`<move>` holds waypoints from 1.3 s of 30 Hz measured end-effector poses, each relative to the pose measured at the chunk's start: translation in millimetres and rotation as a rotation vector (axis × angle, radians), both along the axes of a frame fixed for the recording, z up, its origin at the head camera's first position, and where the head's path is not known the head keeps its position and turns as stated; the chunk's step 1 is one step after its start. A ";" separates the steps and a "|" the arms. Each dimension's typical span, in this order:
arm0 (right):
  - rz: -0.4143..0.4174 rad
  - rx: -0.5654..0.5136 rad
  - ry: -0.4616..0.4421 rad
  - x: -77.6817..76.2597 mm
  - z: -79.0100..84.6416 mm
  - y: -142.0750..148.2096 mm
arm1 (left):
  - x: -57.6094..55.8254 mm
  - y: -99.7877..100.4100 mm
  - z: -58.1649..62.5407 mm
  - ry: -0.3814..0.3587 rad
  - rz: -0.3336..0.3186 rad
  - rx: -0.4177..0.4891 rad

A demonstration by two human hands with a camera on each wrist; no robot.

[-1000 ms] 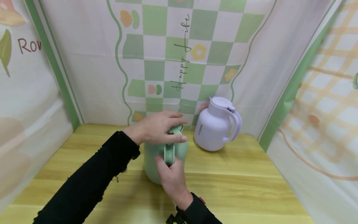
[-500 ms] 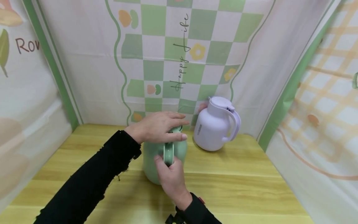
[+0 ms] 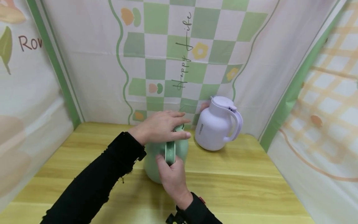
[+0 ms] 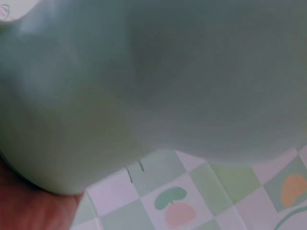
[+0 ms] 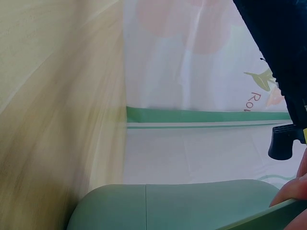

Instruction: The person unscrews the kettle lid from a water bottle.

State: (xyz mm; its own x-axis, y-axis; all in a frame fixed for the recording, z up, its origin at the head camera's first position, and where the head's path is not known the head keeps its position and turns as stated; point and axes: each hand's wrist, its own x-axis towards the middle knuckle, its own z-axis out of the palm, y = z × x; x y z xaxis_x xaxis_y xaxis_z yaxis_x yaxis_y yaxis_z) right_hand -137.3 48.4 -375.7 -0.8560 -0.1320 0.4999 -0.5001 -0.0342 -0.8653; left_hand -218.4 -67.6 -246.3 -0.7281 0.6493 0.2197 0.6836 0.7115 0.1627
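A mint-green thermos jug (image 3: 152, 166) stands upright on the wooden table, its handle (image 3: 170, 152) turned toward me. My right hand (image 3: 174, 180) grips that handle, thumb along its left side. Over the jug's top lies my left hand (image 3: 160, 128), palm down with the fingers straight, covering most of the lid. In the left wrist view the jug's body (image 4: 192, 86) fills much of the picture, and part of the left hand (image 4: 36, 206) shows at the lower left. The right wrist view has the jug (image 5: 177, 203) along the bottom, with fingers (image 5: 290, 191) by the handle at the right edge.
A lilac thermos jug (image 3: 211, 130) with its lid down stands behind and right of the green one, its handle pointing right. Patterned cloth (image 3: 92, 68) walls in the wooden table (image 3: 237, 186) at the back and both sides.
The left hand has shifted very slightly right over the jug's top. The right hand keeps its grip on the handle, and both jugs stay where they were.
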 end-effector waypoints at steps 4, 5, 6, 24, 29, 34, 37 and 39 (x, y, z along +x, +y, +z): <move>0.015 0.001 0.002 -0.1 0.9 0.8 | 3.2 5.5 1.9 -0.016 0.058 -0.002; 0.023 0.001 0.001 -0.2 0.9 1.1 | 4.1 6.6 2.4 -0.020 0.070 -0.003; 0.030 -0.001 0.002 -0.1 1.1 1.4 | 4.8 7.6 2.7 -0.023 0.080 -0.004; 0.056 -0.007 -0.036 0.1 1.3 -1.3 | 5.0 -7.8 1.8 0.009 0.019 0.027; 0.055 -0.010 -0.034 1.1 0.9 -0.5 | 2.6 -10.0 -2.0 0.042 -0.027 0.037; 0.044 -0.015 -0.022 1.6 0.5 0.0 | 3.1 -8.0 -5.4 0.048 -0.036 0.054; 0.031 -0.016 -0.022 1.4 0.8 0.2 | 3.4 -6.2 -5.2 0.048 -0.030 0.057; 0.025 -0.017 -0.022 1.0 1.2 0.3 | 3.6 -5.1 -4.5 0.046 -0.025 0.051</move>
